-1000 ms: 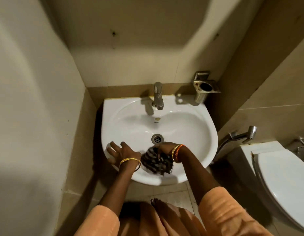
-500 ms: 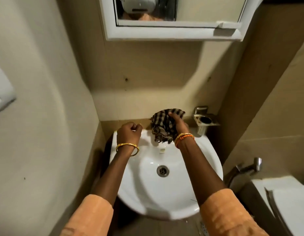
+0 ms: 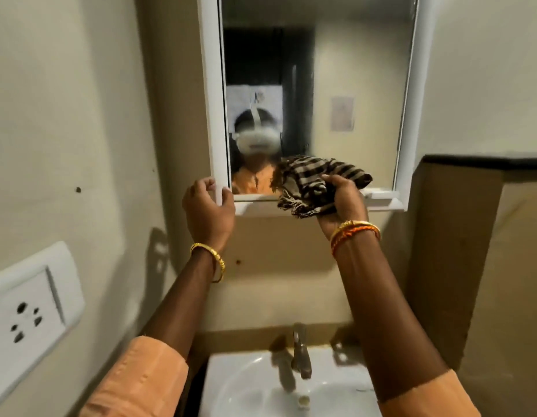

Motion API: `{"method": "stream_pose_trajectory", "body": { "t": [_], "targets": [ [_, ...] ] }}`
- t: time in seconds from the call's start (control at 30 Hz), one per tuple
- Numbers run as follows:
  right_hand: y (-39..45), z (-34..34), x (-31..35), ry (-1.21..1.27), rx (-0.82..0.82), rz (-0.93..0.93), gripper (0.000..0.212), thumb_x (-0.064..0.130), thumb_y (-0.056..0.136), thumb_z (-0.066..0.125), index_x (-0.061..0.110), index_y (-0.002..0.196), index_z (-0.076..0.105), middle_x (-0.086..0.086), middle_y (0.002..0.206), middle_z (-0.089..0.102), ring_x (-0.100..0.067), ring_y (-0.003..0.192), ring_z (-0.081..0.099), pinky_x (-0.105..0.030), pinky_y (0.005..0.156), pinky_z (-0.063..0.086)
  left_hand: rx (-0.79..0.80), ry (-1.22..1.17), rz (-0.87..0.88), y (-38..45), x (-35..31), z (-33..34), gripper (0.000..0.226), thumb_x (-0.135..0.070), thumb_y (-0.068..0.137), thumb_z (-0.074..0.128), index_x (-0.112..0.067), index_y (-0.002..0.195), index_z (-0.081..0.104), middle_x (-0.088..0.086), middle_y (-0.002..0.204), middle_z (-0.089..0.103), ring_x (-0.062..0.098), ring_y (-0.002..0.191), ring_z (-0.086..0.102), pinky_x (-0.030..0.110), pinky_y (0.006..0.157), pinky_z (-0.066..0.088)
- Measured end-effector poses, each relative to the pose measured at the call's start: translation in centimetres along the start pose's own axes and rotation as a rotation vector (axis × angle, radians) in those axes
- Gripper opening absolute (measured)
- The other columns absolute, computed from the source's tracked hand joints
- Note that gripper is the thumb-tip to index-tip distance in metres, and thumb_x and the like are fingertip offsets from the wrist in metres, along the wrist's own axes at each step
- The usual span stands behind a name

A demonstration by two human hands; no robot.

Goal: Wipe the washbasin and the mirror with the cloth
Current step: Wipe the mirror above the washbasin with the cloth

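A white-framed mirror (image 3: pixel 351 70) hangs on the wall above the white washbasin (image 3: pixel 246 389). My right hand (image 3: pixel 342 203) grips a dark checked cloth (image 3: pixel 315 182) and holds it against the mirror's lower edge, near its small shelf. My left hand (image 3: pixel 208 209) curls around the mirror frame's lower left corner. The glass reflects a person wearing a headset and an orange garment. Only the back part of the basin shows, between my forearms at the bottom.
A metal tap (image 3: pixel 300 353) stands at the back of the basin. A white socket plate (image 3: pixel 26 311) is on the left wall. A dark-topped tiled ledge (image 3: pixel 477 164) juts out on the right of the mirror.
Both hands rose from the basin's front rim, past the tap, to the mirror's lower edge. The cloth went up with my right hand. My left hand took hold of the frame corner.
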State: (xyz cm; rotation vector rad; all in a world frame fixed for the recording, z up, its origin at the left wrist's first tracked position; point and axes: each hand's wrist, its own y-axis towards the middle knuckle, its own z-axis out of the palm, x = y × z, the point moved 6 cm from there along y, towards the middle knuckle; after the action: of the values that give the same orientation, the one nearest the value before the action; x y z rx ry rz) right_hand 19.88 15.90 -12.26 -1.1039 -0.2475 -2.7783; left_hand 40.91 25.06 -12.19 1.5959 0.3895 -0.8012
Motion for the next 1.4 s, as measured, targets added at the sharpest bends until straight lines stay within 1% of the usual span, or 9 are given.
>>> {"method": "stream_pose_trajectory", "body": {
  "t": [0.13, 0.27, 0.4, 0.47, 0.57, 0.83, 1.1, 1.23, 1.4],
  "targets": [
    [-1.2, 3.9, 5.6, 0.037, -0.023, -0.266, 0.012, 0.0, 0.089, 0.053, 0.009, 0.091, 0.059, -0.002, 0.082, 0.063, -0.016, 0.075, 0.063, -0.026, 0.062, 0.054, 0.034, 0.073, -0.009, 3.5, -1.6, 0.3, 0.038, -0.022, 0.085, 0.057, -0.009, 0.121, 0.056, 0.017, 0.126, 0.05, 0.033, 0.116, 0.051, 0.036, 0.101, 0.042],
    [-2.2, 9.2, 10.9, -0.239, -0.009, -0.795, 0.026, 0.001, 0.091, 0.05, 0.007, 0.116, 0.058, 0.001, 0.101, 0.062, -0.008, 0.092, 0.057, -0.01, 0.077, 0.047, 0.04, 0.063, 0.056, 6.5, -4.5, 0.3, 0.04, -0.023, 0.09, 0.054, -0.008, 0.128, 0.053, 0.016, 0.128, 0.051, 0.031, 0.115, 0.053, 0.037, 0.101, 0.044],
    [-1.9, 13.7, 15.4, -0.407, -0.097, -1.27, 0.031, 0.004, 0.09, 0.05, 0.002, 0.119, 0.058, -0.011, 0.109, 0.066, -0.015, 0.097, 0.058, 0.001, 0.08, 0.039, 0.036, 0.036, 0.094, 9.5, -7.0, 0.2, 0.043, -0.022, 0.092, 0.055, -0.009, 0.132, 0.049, 0.014, 0.128, 0.053, 0.028, 0.115, 0.055, 0.031, 0.092, 0.046],
    [-1.0, 15.9, 17.6, -0.474, -0.127, -1.395, 0.042, 0.004, 0.085, 0.047, 0.0, 0.125, 0.055, -0.018, 0.121, 0.062, -0.025, 0.11, 0.059, -0.021, 0.097, 0.047, 0.053, 0.028, 0.124, 10.9, -8.1, 0.2, 0.047, -0.025, 0.091, 0.057, -0.01, 0.135, 0.047, 0.013, 0.132, 0.052, 0.026, 0.118, 0.053, 0.026, 0.09, 0.041],
    [0.8, 18.4, 21.0, -0.64, -0.231, -1.545, 0.056, -0.006, 0.077, 0.049, 0.003, 0.132, 0.051, -0.02, 0.135, 0.052, -0.036, 0.126, 0.048, -0.047, 0.106, 0.041, 0.062, -0.023, 0.162, 12.8, -10.0, 0.0, 0.052, -0.029, 0.088, 0.062, -0.01, 0.134, 0.048, 0.012, 0.13, 0.053, 0.024, 0.116, 0.054, 0.025, 0.089, 0.041],
    [6.3, 24.5, 22.1, -1.166, -0.25, -1.397, 0.046, 0.001, 0.089, 0.043, 0.015, 0.132, 0.047, -0.011, 0.145, 0.041, -0.037, 0.136, 0.031, -0.056, 0.112, 0.021, 0.046, -0.113, 0.182, 18.1, -14.5, 0.3, 0.057, -0.033, 0.08, 0.07, -0.01, 0.129, 0.052, 0.01, 0.126, 0.058, 0.026, 0.114, 0.057, 0.042, 0.097, 0.05],
    [6.8, 28.8, 22.0, -1.192, -0.374, -1.304, 0.053, 0.011, 0.087, 0.05, 0.011, 0.139, 0.037, -0.019, 0.152, 0.027, -0.043, 0.141, 0.018, -0.059, 0.113, 0.008, 0.016, -0.13, 0.25, 21.8, -17.6, 0.2, 0.055, -0.023, 0.081, 0.07, -0.011, 0.132, 0.052, 0.009, 0.133, 0.055, 0.024, 0.121, 0.053, 0.034, 0.101, 0.044],
    [6.8, 30.3, 20.6, -1.207, -0.393, -1.279, 0.063, 0.014, 0.089, 0.05, 0.012, 0.146, 0.024, -0.02, 0.156, 0.013, -0.041, 0.144, 0.006, -0.057, 0.115, 0.003, -0.013, -0.24, 0.185, 22.2, -16.7, 0.4, 0.055, -0.009, 0.08, 0.071, -0.01, 0.132, 0.051, 0.008, 0.126, 0.058, 0.023, 0.109, 0.06, 0.031, 0.09, 0.05],
    [4.9, 34.6, 16.7, -1.311, -0.166, -1.473, 0.064, 0.015, 0.088, 0.049, 0.014, 0.147, 0.023, -0.016, 0.157, 0.015, -0.037, 0.145, 0.007, -0.055, 0.116, 0.004, 0.03, -0.356, 0.116, 22.3, -16.0, 0.7, 0.047, -0.007, 0.081, 0.07, -0.011, 0.126, 0.057, 0.005, 0.123, 0.062, 0.014, 0.098, 0.058, 0.025, 0.085, 0.05]
  ]
}}
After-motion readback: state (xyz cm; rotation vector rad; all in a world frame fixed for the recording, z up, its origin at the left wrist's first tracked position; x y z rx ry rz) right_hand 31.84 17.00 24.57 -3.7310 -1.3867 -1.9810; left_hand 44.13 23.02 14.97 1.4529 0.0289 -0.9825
